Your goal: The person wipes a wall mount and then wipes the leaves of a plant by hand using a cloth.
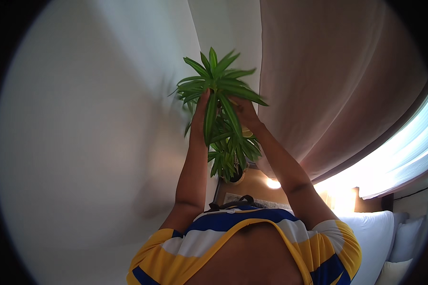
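A tall leafy green plant (231,80) with long, strap-like striped leaves rises in front of me. Around its upper crown, my left hand (201,107) is on the left, its thumb against the leaf bases. From the right, my right hand (245,112) reaches in under the leaves with bent fingers. Both hands seem to hold the crown, though leaves hide most of the fingertips. Lower leaf clusters hang below my hands, above a dark pot (237,175) with a pale rim, partly covered by foliage.
A pale wall (85,124) stands close on the left. A long curtain (317,78) hangs at the right, beside a bright window with a sheer curtain (395,156). A lit lamp (273,183) glows low down. A bed with white bedding (367,231) and pillows (408,237) is at lower right.
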